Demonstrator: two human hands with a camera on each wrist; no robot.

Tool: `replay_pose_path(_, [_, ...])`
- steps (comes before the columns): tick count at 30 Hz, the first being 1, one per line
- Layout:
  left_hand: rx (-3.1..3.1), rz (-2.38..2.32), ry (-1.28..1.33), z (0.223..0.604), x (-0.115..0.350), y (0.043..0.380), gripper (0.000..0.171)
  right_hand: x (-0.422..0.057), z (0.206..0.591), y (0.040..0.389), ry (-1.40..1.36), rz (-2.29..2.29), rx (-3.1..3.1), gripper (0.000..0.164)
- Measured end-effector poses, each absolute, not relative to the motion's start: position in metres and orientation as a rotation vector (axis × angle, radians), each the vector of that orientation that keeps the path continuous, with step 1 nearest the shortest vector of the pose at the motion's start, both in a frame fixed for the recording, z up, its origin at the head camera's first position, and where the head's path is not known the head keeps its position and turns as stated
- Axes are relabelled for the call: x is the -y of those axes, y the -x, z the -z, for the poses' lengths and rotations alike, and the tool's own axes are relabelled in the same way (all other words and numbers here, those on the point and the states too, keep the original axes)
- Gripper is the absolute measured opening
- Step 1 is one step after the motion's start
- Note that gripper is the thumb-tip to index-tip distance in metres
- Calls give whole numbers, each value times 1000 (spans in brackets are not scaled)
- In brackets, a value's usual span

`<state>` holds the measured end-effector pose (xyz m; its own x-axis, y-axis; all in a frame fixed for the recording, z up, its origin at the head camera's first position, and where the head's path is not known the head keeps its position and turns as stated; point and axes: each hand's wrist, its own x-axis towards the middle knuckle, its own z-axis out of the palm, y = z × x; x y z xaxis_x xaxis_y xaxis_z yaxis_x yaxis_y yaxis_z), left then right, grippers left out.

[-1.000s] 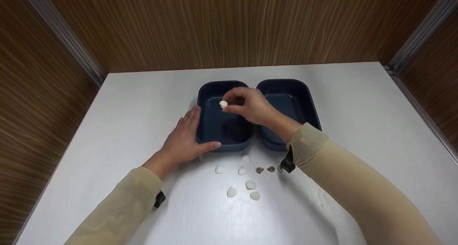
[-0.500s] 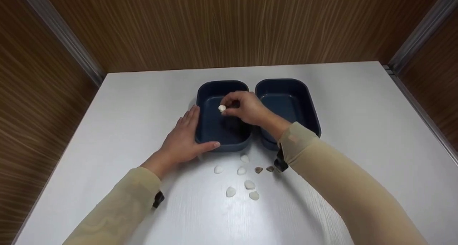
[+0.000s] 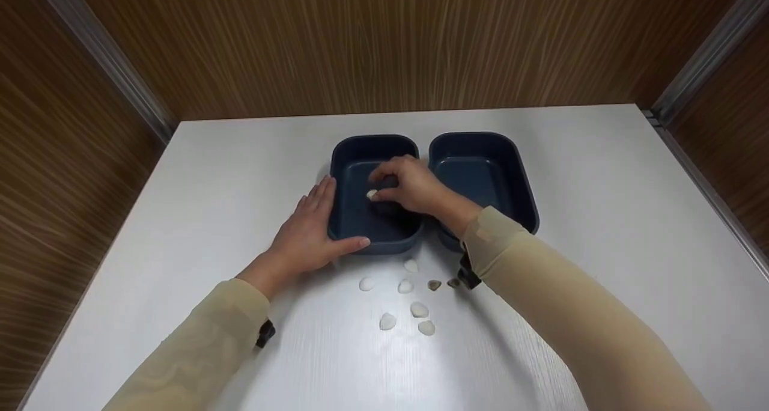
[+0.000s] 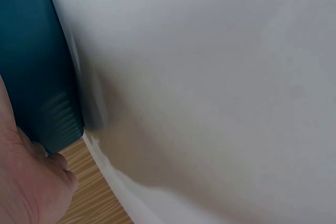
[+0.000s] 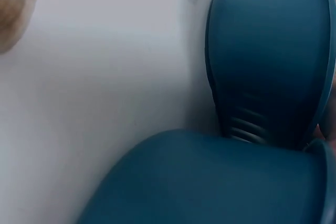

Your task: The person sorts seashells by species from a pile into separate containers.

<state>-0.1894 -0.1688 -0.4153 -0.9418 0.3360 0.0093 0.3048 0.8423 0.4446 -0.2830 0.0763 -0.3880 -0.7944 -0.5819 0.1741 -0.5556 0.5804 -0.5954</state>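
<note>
Two dark blue rectangular bins stand side by side, the left bin [image 3: 354, 231] and the right bin [image 3: 528, 200]. My left hand [image 3: 303, 234] lies along the left bin's outer left side, fingers straight, thumb over its front edge. My right hand [image 3: 411, 185] is over the inside of the left bin. A small white seashell [image 3: 372, 194] shows at its thumb tip, and the index fingertip stands apart above it. In the left wrist view part of the left hand [image 4: 37, 182] is beside the bin wall [image 4: 37, 56]. The right wrist view shows mostly bin walls.
Several white seashells [image 3: 419, 309] lie on the white table [image 3: 240, 158] in front of the bins. Brown shells [image 3: 434, 285] lie near the right wrist, partly covered by its black strap. Wood-grain panels [image 3: 384, 50] enclose the back and sides.
My right hand has moved down into the left bin with the white seashell, and its index finger has parted from the thumb. My left hand stays in place.
</note>
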Motion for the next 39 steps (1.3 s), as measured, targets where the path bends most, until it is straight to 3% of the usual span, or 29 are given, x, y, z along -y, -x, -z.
replay_pose_path(10, [-2951,-692,-504,415,169,190,131,-88,365,271,998,1098,-2801,26])
replay_pose_path(21, [-2941,-721,-498,415,172,189,130,-131,328,214,1215,1305,-2738,26])
replay_pose_path(31, [-2952,-698,-492,413,173,189,130,-169,370,151,1283,1328,-2508,25])
replay_pose_path(39, [-2953,-694,-487,412,172,189,130,-174,402,126,1313,1302,-2352,21])
